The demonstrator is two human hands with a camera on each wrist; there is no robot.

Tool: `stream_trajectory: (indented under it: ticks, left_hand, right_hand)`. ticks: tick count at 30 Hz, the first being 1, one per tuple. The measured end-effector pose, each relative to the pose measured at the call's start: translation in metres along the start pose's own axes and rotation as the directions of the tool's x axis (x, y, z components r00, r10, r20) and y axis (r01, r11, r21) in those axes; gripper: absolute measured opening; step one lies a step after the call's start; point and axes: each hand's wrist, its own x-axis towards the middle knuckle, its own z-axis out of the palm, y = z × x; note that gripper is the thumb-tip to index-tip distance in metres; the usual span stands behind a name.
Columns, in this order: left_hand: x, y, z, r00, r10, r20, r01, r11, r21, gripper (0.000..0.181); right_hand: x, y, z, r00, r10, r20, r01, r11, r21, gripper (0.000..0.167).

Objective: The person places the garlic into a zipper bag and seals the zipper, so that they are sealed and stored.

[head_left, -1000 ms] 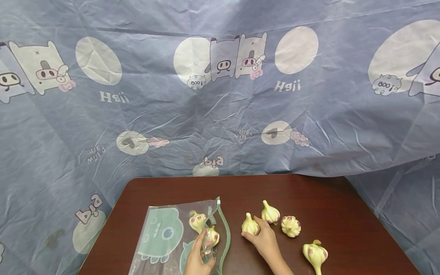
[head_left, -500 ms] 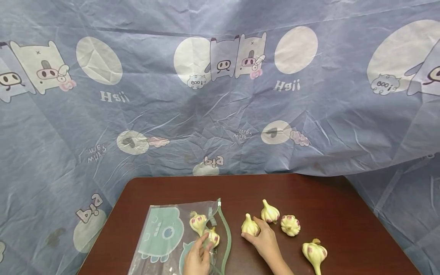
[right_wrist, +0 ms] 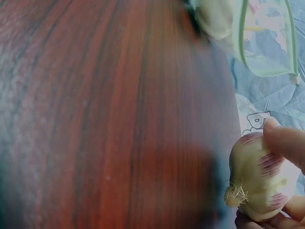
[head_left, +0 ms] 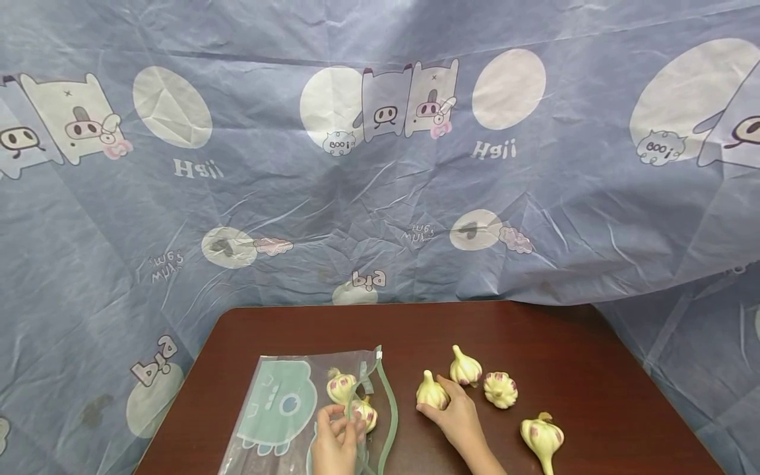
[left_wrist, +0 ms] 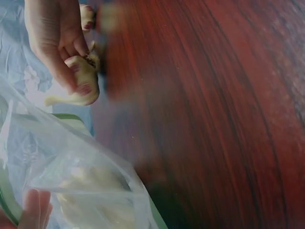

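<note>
My right hand [head_left: 457, 419] grips a garlic bulb [head_left: 431, 392] between thumb and fingers. In the right wrist view, this garlic bulb [right_wrist: 262, 176] shows purple streaks and a root tuft. On the left, a clear zip bag [head_left: 276, 402] with a green print and a green-edged mouth lies on the table, opening toward the right. Two garlic bulbs lie inside it, one farther back [head_left: 341, 386] and one near the mouth [head_left: 365, 415]. My left hand [head_left: 335, 439] pinches the bag's upper edge at the mouth; in the left wrist view its fingers [left_wrist: 35, 207] show by the film, partly out of frame.
Three more garlic bulbs lie right of my right hand: one behind it [head_left: 465, 367], one showing its underside [head_left: 501, 390], and one nearer the front [head_left: 541, 439]. The dark red table [head_left: 594, 369] ends at a blue patterned cloth [head_left: 380, 198] hanging behind it.
My left hand has shifted slightly left and its fingers have changed position along the bag's mouth, which moved a little. The right hand stays around the same garlic bulb.
</note>
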Motion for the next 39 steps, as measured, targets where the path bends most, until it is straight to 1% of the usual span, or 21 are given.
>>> stream_trajectory:
  ticks: [3,4,6,11,12,16,19,22,27,29,31,35,39]
  left_hand:
    - [0.001,0.0,0.0,0.999,-0.033,0.006,0.033,0.999,-0.01,0.03]
    - [0.002,0.0,0.0,0.999,-0.037,0.008,0.037,0.999,-0.001,0.03]
    - [0.003,-0.001,0.0,0.998,-0.065,0.008,0.065,0.998,-0.011,0.027]
    - [0.007,-0.003,0.0,0.996,-0.088,0.0,0.088,0.995,-0.041,0.019]
    - [0.008,-0.003,0.0,0.996,-0.088,-0.004,0.088,0.995,-0.036,0.018]
    - [0.009,-0.004,0.001,0.994,-0.105,-0.018,0.104,0.994,-0.008,0.016]
    - [0.01,-0.003,0.002,0.992,-0.119,-0.031,0.119,0.993,-0.002,0.012]
    - [0.01,-0.003,0.003,0.991,-0.127,-0.042,0.127,0.992,0.004,0.01]
    - [0.01,-0.001,0.002,0.992,-0.115,-0.054,0.118,0.992,0.052,0.01]
    - [0.01,-0.001,0.002,0.992,-0.115,-0.057,0.119,0.991,0.065,0.01]
    - [0.01,-0.001,0.002,0.992,-0.11,-0.057,0.113,0.992,0.05,0.01]
    - [0.01,0.001,0.001,0.991,-0.124,-0.045,0.125,0.992,0.013,0.012]
    - [0.011,0.005,0.0,0.987,-0.154,-0.047,0.153,0.988,-0.036,0.012]
  right_hand:
    - [0.0,-0.001,-0.001,1.0,-0.006,-0.003,0.006,1.0,0.009,0.074]
    - [0.0,-0.001,-0.002,1.0,-0.006,-0.003,0.006,1.0,0.014,0.074]
    - [0.0,-0.004,-0.004,1.0,-0.006,-0.007,0.006,1.0,0.022,0.073]
    - [-0.002,-0.017,-0.011,1.0,0.004,-0.009,-0.004,0.999,0.04,0.072]
    - [-0.003,-0.02,-0.012,1.0,0.004,-0.006,-0.003,0.999,0.049,0.072]
    - [-0.007,-0.036,-0.016,1.0,-0.009,0.018,0.006,0.988,0.156,0.072]
    - [-0.009,-0.048,-0.017,0.999,-0.037,0.037,0.027,0.968,0.25,0.071]
    - [-0.013,-0.06,-0.017,0.995,-0.079,0.053,0.06,0.951,0.304,0.071]
    - [-0.019,-0.075,-0.011,0.98,-0.171,0.099,0.128,0.931,0.342,0.073]
    - [-0.022,-0.078,-0.007,0.969,-0.211,0.127,0.156,0.925,0.347,0.074]
    - [-0.024,-0.078,-0.002,0.958,-0.24,0.158,0.172,0.919,0.355,0.074]
    - [-0.029,-0.071,0.01,0.938,-0.26,0.23,0.164,0.915,0.368,0.075]
    - [-0.031,-0.063,0.02,0.93,-0.243,0.277,0.122,0.913,0.389,0.075]
